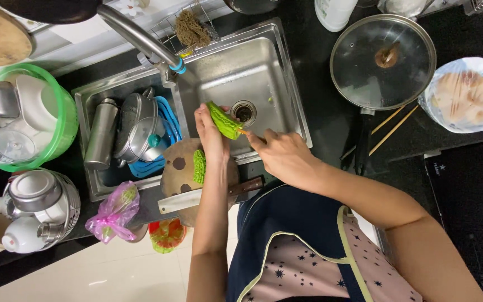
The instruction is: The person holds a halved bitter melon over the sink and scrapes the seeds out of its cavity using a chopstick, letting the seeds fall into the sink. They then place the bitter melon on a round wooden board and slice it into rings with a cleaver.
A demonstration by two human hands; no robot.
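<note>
A: What is the left hand (211,134) doing?
B: Its fingers are clamping a gourd half (224,121) over the sink (264,61).
A: And the right hand (283,156)?
B: Its fingers are closing on the gourd's end; another half (199,166) is lying below on the board (174,173).

two bitter gourd halves: one (223,121) over the sink, one (199,166) on the round board. one cleaver (197,198), one glass lid (383,61), two chopsticks (391,126). two plastic bags (114,211).

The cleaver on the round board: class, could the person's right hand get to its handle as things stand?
Probably yes. The cleaver lies with its handle toward the right hand, just below it, with nothing between. The hand would first need to free itself from the bitter gourd half.
</note>
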